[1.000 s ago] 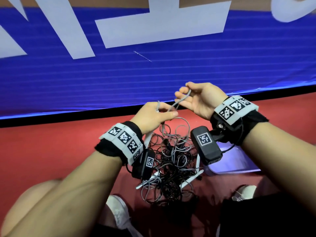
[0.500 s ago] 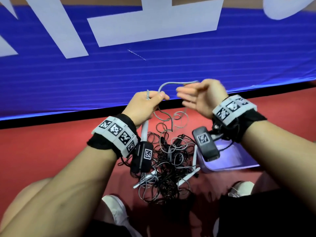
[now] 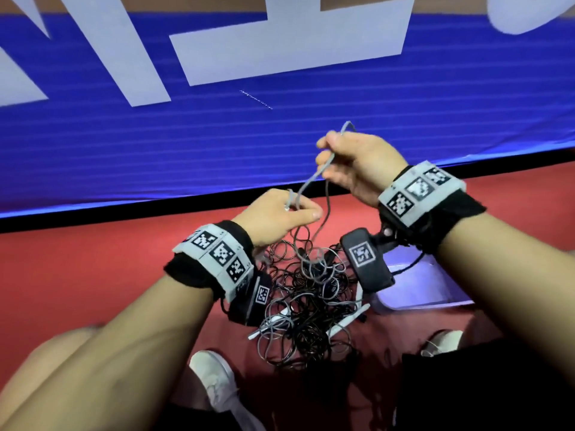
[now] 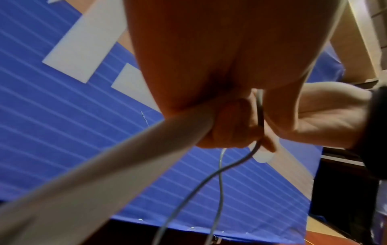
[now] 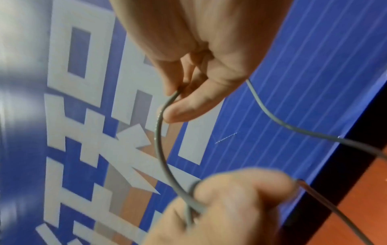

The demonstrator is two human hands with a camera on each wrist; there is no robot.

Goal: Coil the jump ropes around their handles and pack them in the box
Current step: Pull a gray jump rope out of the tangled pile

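Note:
My left hand (image 3: 295, 209) grips a white handle (image 4: 125, 157) with turns of grey rope (image 3: 306, 185) round its top. Up and to the right, my right hand (image 3: 329, 163) pinches the same grey rope (image 5: 161, 126) between thumb and fingers. The rope runs taut from those fingers down to the left hand (image 5: 230, 199). A strand hangs from there into a tangle of black and grey ropes (image 3: 311, 300) on the red floor. White handles (image 3: 345, 321) poke out of the tangle. A translucent box (image 3: 413, 287) sits on the right, partly hidden by my right wrist.
A blue banner with large white letters (image 3: 280, 42) stands close behind the hands, with a black strip along its foot. My knees and white shoes (image 3: 214, 381) flank the tangle on the red floor (image 3: 77, 275).
The loose arc of grey rope between the hands has been drawn straight. My left hand has dropped a little with the handle, and the right hand now pinches the rope above it.

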